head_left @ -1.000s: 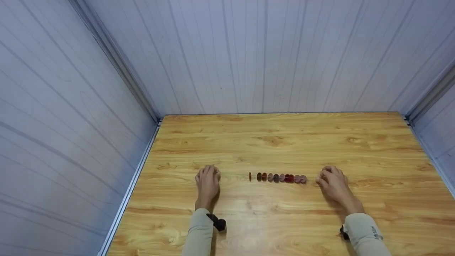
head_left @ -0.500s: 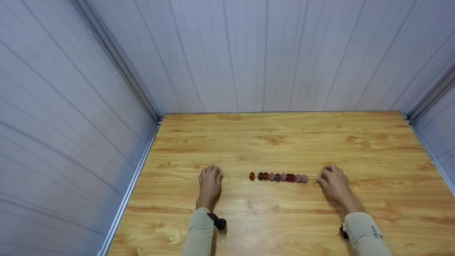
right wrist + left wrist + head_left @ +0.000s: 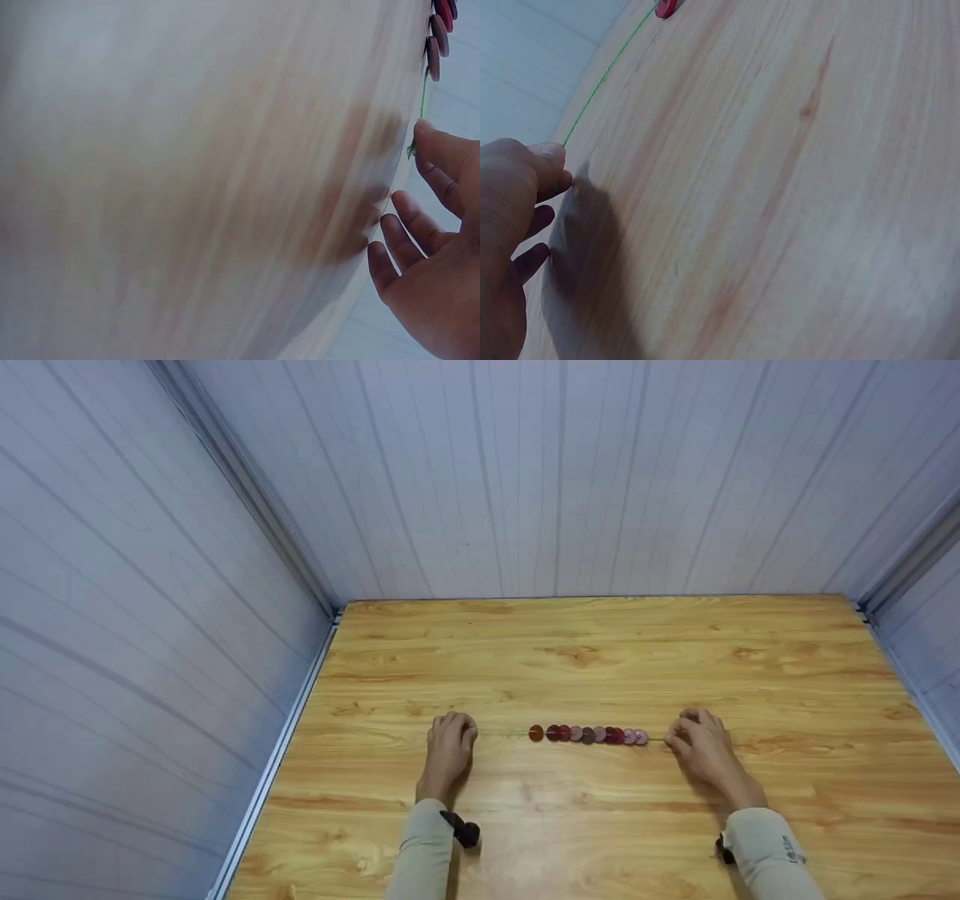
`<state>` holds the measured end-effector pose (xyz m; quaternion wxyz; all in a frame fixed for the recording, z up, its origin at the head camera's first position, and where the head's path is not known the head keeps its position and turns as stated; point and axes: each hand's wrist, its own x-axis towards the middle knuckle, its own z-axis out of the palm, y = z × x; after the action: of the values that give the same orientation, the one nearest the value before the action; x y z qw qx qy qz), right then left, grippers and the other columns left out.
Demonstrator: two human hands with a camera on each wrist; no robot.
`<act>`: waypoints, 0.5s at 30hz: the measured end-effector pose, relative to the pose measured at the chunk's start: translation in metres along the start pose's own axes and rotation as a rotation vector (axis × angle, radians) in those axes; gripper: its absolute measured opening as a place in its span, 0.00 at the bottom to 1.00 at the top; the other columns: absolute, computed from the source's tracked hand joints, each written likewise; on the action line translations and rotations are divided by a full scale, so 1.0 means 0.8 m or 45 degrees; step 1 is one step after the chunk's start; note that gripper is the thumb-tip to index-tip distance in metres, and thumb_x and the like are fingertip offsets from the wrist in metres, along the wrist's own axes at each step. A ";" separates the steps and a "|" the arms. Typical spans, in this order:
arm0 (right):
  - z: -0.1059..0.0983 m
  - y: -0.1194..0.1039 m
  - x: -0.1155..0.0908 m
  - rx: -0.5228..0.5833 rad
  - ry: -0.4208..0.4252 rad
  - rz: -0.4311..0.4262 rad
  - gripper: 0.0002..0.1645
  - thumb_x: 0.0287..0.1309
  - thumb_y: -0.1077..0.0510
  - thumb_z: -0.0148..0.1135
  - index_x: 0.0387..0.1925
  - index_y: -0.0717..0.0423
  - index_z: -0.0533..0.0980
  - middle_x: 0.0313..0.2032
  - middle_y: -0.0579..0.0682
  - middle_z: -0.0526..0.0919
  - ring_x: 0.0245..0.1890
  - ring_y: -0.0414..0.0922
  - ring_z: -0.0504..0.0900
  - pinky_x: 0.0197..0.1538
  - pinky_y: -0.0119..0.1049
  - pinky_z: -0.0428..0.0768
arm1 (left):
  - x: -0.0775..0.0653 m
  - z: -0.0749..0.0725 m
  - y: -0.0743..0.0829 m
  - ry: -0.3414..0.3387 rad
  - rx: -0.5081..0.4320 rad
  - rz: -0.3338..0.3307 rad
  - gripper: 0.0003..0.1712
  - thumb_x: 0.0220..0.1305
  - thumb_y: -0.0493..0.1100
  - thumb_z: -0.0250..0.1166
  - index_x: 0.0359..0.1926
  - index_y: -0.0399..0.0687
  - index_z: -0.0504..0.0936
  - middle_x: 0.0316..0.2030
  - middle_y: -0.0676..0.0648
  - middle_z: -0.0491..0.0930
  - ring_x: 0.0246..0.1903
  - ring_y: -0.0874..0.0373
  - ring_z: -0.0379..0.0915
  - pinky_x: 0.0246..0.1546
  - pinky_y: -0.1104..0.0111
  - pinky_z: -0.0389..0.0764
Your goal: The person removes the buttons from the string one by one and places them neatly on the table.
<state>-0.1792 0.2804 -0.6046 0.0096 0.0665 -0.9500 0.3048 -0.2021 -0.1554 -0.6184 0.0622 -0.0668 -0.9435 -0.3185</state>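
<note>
A row of several round buttons (image 3: 588, 735), in orange, dark red, pink and grey, is threaded on a thin green string (image 3: 604, 76) between the two hands. At the left, my left hand (image 3: 450, 746) pinches one end of the string between thumb and forefinger. The right hand (image 3: 701, 742) pinches the other end, where a small green knot (image 3: 411, 151) shows by the fingertips in the right wrist view. An orange button (image 3: 536, 733) sits a little apart at the row's left end. The other right-hand fingers are loosely bent.
The string lies low over a wood-grain table (image 3: 570, 660). White panel walls (image 3: 480, 472) stand behind it and at both sides. Black wrist cameras (image 3: 466, 834) are strapped to both sleeves.
My left hand has shifted slightly to the right. The buttons have moved a little right and turned, so more of their round faces shows. My right hand has hardly moved.
</note>
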 end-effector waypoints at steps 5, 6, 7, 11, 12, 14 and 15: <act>0.001 -0.003 0.000 -0.002 -0.004 -0.011 0.05 0.62 0.59 0.61 0.31 0.55 0.77 0.56 0.68 0.68 0.60 0.69 0.58 0.62 0.63 0.55 | 0.002 -0.001 0.000 -0.022 -0.030 0.028 0.04 0.68 0.40 0.59 0.34 0.50 0.78 0.35 0.52 0.79 0.41 0.54 0.69 0.44 0.60 0.70; 0.002 -0.003 0.001 -0.008 -0.004 -0.013 0.05 0.62 0.59 0.62 0.31 0.55 0.77 0.56 0.68 0.68 0.60 0.69 0.58 0.61 0.63 0.55 | 0.003 -0.001 0.000 -0.031 -0.050 0.023 0.04 0.68 0.40 0.59 0.34 0.50 0.78 0.35 0.52 0.79 0.40 0.55 0.69 0.43 0.60 0.71; 0.002 -0.003 0.001 -0.012 -0.006 -0.013 0.05 0.61 0.59 0.62 0.31 0.55 0.77 0.56 0.68 0.68 0.60 0.69 0.58 0.61 0.63 0.55 | 0.004 -0.002 0.000 -0.040 -0.068 0.016 0.04 0.68 0.40 0.59 0.34 0.50 0.79 0.35 0.52 0.79 0.39 0.55 0.69 0.43 0.61 0.72; 0.003 -0.004 0.002 -0.022 -0.005 -0.012 0.04 0.60 0.59 0.63 0.30 0.55 0.78 0.56 0.67 0.69 0.59 0.68 0.59 0.61 0.63 0.56 | 0.006 -0.003 0.002 -0.081 -0.153 -0.017 0.04 0.67 0.39 0.60 0.34 0.49 0.80 0.35 0.51 0.79 0.39 0.57 0.70 0.43 0.63 0.74; 0.003 -0.004 0.002 -0.023 -0.004 -0.012 0.03 0.60 0.60 0.63 0.31 0.55 0.78 0.56 0.67 0.69 0.59 0.68 0.59 0.61 0.63 0.56 | 0.006 -0.004 0.002 -0.089 -0.172 -0.024 0.03 0.67 0.39 0.60 0.34 0.49 0.80 0.35 0.51 0.79 0.39 0.57 0.71 0.43 0.63 0.74; 0.003 -0.004 0.002 -0.023 -0.003 -0.013 0.03 0.59 0.60 0.64 0.31 0.55 0.78 0.56 0.67 0.69 0.60 0.68 0.60 0.61 0.63 0.56 | 0.006 -0.004 0.003 -0.105 -0.216 -0.036 0.03 0.66 0.39 0.61 0.35 0.48 0.81 0.35 0.51 0.80 0.39 0.57 0.72 0.43 0.63 0.75; 0.003 -0.004 0.002 -0.022 0.000 -0.012 0.03 0.59 0.60 0.64 0.32 0.55 0.78 0.56 0.67 0.70 0.60 0.68 0.60 0.61 0.63 0.56 | 0.007 -0.004 0.004 -0.111 -0.235 -0.040 0.02 0.66 0.38 0.62 0.35 0.47 0.81 0.35 0.50 0.80 0.39 0.57 0.73 0.43 0.63 0.76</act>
<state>-0.1802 0.2761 -0.6047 0.0115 0.0708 -0.9523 0.2965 -0.2065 -0.1545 -0.6135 0.0097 -0.0712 -0.9129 -0.4017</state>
